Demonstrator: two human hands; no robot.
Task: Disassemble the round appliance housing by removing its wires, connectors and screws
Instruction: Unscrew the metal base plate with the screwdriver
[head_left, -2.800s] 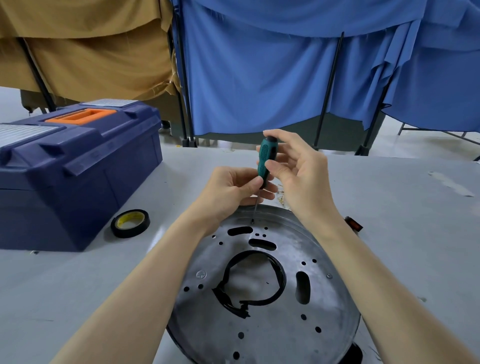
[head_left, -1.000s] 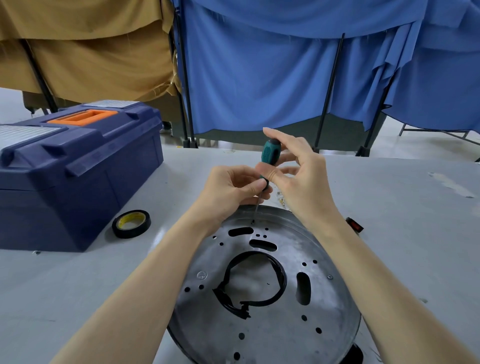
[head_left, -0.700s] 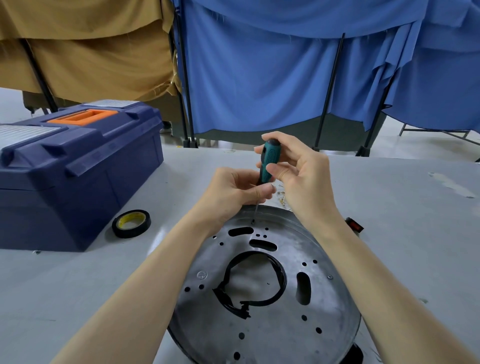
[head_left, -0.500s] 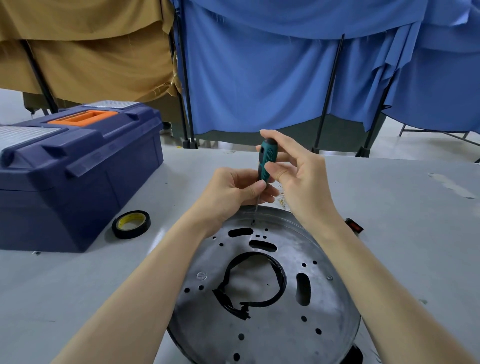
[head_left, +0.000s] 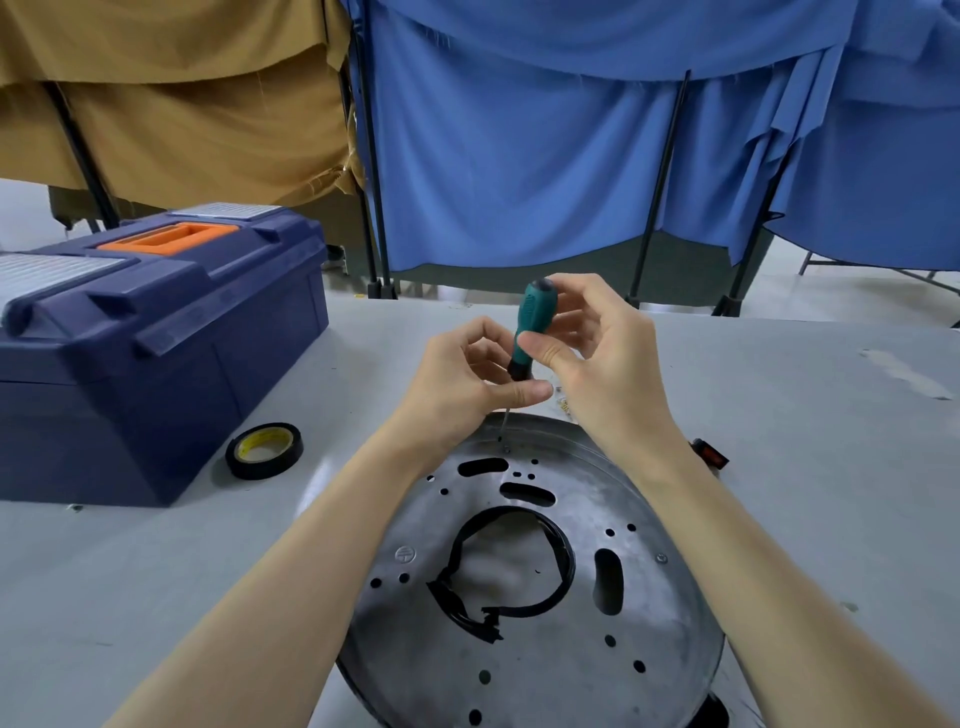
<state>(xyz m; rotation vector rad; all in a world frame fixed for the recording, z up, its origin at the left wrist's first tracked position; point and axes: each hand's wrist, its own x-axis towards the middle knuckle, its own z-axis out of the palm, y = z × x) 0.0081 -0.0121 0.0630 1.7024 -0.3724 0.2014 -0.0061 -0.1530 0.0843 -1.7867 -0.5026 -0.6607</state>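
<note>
The round grey metal housing (head_left: 530, 582) lies flat on the table in front of me, full of holes and slots, with a black ring (head_left: 511, 566) round its centre opening. A green-handled screwdriver (head_left: 531, 327) stands nearly upright, its tip on a screw (head_left: 506, 447) at the housing's far rim. My right hand (head_left: 597, 358) pinches the handle between thumb and fingers. My left hand (head_left: 462, 384) steadies the shaft just under the handle. Another screw (head_left: 661, 558) sits near the right rim.
A dark blue toolbox (head_left: 145, 338) with an orange handle fills the left of the grey table (head_left: 810, 467). A roll of black tape (head_left: 264, 450) lies beside it. A small black and red switch (head_left: 709, 453) lies right of the housing. Blue and tan curtains hang behind.
My right fingers have shifted round the handle several times, turning the screwdriver. The tip has stayed on the same screw and my left hand has held its place.
</note>
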